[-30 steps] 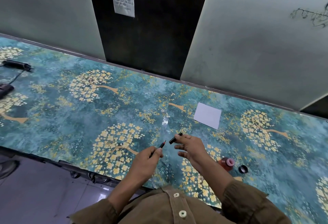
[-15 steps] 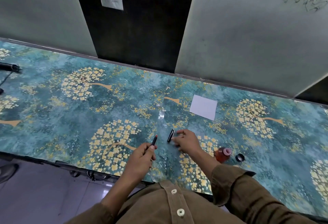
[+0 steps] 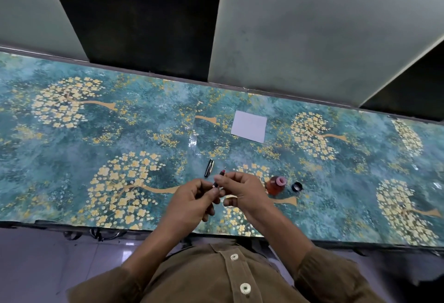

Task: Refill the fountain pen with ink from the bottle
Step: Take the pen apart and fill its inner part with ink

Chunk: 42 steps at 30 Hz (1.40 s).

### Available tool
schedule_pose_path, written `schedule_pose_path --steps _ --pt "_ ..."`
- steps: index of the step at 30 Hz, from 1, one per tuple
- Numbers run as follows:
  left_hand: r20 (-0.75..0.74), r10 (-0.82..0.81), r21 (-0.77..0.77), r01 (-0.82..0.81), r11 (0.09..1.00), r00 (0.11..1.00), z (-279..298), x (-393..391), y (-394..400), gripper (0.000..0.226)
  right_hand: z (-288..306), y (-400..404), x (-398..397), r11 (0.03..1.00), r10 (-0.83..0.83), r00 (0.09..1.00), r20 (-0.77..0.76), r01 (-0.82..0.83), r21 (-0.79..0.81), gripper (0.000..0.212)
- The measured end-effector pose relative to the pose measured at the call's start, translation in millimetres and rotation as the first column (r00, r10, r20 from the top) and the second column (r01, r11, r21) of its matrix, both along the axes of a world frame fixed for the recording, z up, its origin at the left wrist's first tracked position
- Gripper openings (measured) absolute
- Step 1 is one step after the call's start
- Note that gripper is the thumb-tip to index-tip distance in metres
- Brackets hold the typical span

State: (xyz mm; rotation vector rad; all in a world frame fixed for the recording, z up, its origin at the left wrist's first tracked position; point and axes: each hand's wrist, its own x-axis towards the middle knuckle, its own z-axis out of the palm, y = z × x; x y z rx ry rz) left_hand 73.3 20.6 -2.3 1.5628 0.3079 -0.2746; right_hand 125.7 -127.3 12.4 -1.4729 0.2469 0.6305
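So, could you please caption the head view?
Both hands hold the uncapped pen beside its cap and open ink bottle.

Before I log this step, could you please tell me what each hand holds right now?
Left hand: closed on the fountain pen.
Right hand: fingers also closed on the fountain pen, nearer its nib.

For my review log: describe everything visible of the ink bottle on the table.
The ink bottle is small, of clear material, and looks filled with reddish-orange ink. Its pink-rimmed mouth is open. Its black cap lies apart, just to its right. It stands on the patterned table, seemingly upright, near the front edge, right of the right hand. No hand touches it.
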Motion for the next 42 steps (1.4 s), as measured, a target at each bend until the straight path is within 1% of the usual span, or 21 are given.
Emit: schedule_pose_path --steps 3,6,8,12,16,18,20,21,23,27,31,37,42 --pt "0.028 -0.049 -0.065 0.051 0.997 0.998 8.0 1.8 -4.6 0.012 11.6 -10.0 -5.5 0.997 -0.033 0.999 0.002 0.033 0.068 0.008" --pt "0.040 -0.080 -0.116 0.085 0.990 0.996 14.7 2.1 -10.0 0.013 17.9 -20.2 -9.0 0.989 -0.017 1.000 0.024 0.014 0.146 0.012" --pt "0.054 -0.088 -0.108 0.094 0.990 0.995 17.0 1.7 -12.4 0.013 19.1 -25.2 -9.8 0.985 0.001 0.999 0.045 -0.009 0.171 0.018" --pt "0.070 -0.076 -0.089 0.082 0.993 0.995 18.7 0.6 -11.8 0.012 19.9 -23.7 -13.0 0.987 -0.006 0.998 0.061 -0.004 0.164 0.015" --pt "0.056 -0.073 -0.094 0.078 0.993 0.996 20.0 -1.8 -10.7 0.013 15.3 -18.9 -13.9 0.995 -0.013 0.998 0.066 0.006 0.103 0.022" --pt "0.043 -0.071 -0.091 0.075 0.993 0.997 19.6 -2.9 -9.3 0.013 13.6 -18.3 -12.6 0.994 -0.019 0.998 0.062 0.013 0.105 0.017" --pt "0.034 -0.069 -0.088 0.072 0.993 0.997 19.1 -3.8 -7.7 0.014 13.1 -16.6 -11.3 0.991 -0.029 0.998 0.051 0.022 0.132 0.006" --pt "0.032 -0.067 -0.091 0.069 0.993 0.997 19.2 -4.1 -7.0 0.014 13.1 -15.3 -11.0 0.988 -0.036 0.998 0.043 0.029 0.149 0.005" --pt "0.031 -0.058 -0.095 0.060 0.994 0.998 19.2 -4.1 -6.0 0.014 12.9 -13.6 -10.4 0.984 -0.039 0.998 0.039 0.032 0.176 0.010" --pt "0.048 -0.049 -0.070 0.052 0.996 0.998 20.9 -2.2 -4.1 0.012 11.6 -12.2 -10.1 0.987 -0.016 0.999 0.043 0.009 0.162 0.007" --pt "0.065 -0.086 -0.021 0.087 0.996 0.994 21.8 -1.0 -3.2 0.011 12.3 -11.2 -9.2 0.993 0.001 0.999 0.040 -0.005 0.121 0.018" --pt "0.051 -0.120 -0.011 0.121 0.993 0.991 20.9 0.3 -3.6 0.015 14.0 -14.0 -7.8 0.989 -0.023 0.998 0.056 0.014 0.150 0.010" --pt "0.049 -0.115 -0.007 0.115 0.993 0.992 22.1 1.6 -7.2 0.014 14.7 -15.9 -9.0 0.983 -0.041 0.997 0.061 0.029 0.179 0.012"
